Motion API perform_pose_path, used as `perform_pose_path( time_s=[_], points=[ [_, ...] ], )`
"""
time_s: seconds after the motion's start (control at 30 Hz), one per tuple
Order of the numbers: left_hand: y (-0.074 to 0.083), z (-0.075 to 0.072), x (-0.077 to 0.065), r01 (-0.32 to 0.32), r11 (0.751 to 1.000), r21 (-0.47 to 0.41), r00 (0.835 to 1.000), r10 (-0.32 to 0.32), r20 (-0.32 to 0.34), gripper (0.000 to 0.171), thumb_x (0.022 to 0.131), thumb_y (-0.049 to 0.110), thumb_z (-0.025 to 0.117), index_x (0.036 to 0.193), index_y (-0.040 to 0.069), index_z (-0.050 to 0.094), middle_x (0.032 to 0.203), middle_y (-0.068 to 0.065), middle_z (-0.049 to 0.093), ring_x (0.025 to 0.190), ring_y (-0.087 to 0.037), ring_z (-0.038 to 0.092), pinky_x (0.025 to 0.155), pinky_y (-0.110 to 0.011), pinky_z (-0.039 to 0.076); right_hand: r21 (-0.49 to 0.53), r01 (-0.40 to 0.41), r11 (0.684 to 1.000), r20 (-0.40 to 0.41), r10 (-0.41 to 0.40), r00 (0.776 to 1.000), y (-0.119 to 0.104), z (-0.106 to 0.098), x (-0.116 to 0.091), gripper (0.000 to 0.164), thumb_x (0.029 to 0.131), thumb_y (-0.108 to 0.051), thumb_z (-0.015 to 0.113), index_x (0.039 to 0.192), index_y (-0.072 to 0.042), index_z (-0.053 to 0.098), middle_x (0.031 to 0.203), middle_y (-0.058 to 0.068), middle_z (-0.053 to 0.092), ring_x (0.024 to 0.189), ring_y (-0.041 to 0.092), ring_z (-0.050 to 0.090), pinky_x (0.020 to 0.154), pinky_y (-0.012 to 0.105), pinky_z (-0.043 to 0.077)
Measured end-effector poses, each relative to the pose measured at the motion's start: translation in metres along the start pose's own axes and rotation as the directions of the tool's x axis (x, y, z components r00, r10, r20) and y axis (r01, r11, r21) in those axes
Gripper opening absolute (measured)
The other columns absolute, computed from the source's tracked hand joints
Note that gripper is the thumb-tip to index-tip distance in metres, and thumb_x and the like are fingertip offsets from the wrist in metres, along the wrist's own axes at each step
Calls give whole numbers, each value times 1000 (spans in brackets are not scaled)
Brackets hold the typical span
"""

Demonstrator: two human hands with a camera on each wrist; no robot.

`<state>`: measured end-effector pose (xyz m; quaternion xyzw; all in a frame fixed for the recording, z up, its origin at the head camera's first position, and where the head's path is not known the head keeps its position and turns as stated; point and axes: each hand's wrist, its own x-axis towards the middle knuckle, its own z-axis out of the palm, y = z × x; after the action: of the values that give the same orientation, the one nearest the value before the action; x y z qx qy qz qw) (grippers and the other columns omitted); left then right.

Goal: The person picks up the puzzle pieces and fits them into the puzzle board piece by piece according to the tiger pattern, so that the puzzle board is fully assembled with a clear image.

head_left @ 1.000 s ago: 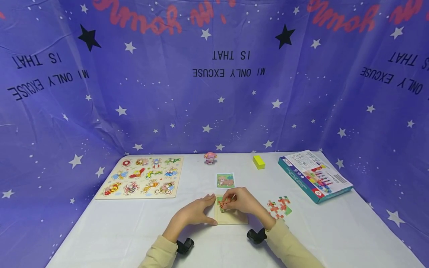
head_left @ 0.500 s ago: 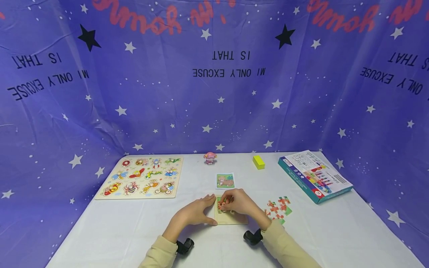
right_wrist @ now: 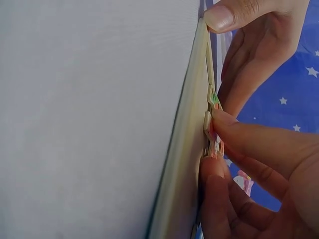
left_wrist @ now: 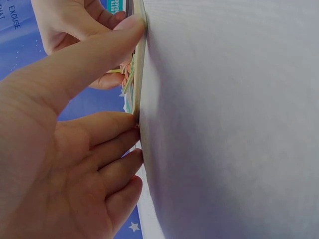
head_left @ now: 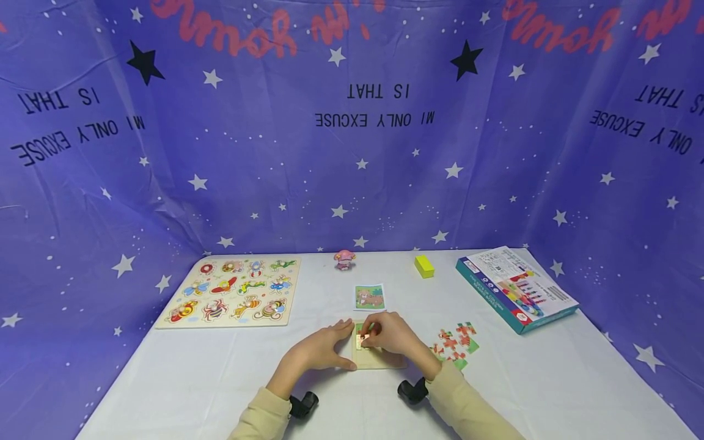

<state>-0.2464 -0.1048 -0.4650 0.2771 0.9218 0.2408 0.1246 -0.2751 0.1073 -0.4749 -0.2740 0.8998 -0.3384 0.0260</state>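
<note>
Beyond the right hand (head_left: 392, 333) lies a picture card (head_left: 370, 297) and to its right loose pieces (head_left: 447, 337), while it pinches a puzzle piece (head_left: 361, 342), partly hidden by fingers, over the board (head_left: 379, 362) the left hand (head_left: 327, 346) touches with spread fingers.

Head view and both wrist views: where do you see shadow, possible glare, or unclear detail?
Head view: light fairly even, a pale patch, perhaps glare, beside the right hand, and the smallest print on the box unreadable; left wrist view: soft shadow on the white cloth beside the left hand; right wrist view: cloth greyish.
</note>
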Motion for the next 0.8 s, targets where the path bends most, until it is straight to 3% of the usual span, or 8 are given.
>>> perform_pose_path(
  time_s=[0.3,0.8],
  points=[
    [0,1,0,0,1000,2,1000,0,-5,91,76,45,78,146,2,39,153,-12,34,141,-31,29,114,-47,27,-16,22,1000,-16,-22,1000,-1,2,-1,14,77,-16,82,82,-13,70,66,-9,58,57,4,49,51,21,40],
    [-1,1,1,-5,1000,14,1000,5,-12,91,76,45,79,146,1,40,152,-13,34,140,-31,30,114,-46,27,11,94,996,81,-94,992,-1,-10,-5,18,75,-9,82,90,-9,72,77,0,63,68,11,53,61,22,45]
  ],
)
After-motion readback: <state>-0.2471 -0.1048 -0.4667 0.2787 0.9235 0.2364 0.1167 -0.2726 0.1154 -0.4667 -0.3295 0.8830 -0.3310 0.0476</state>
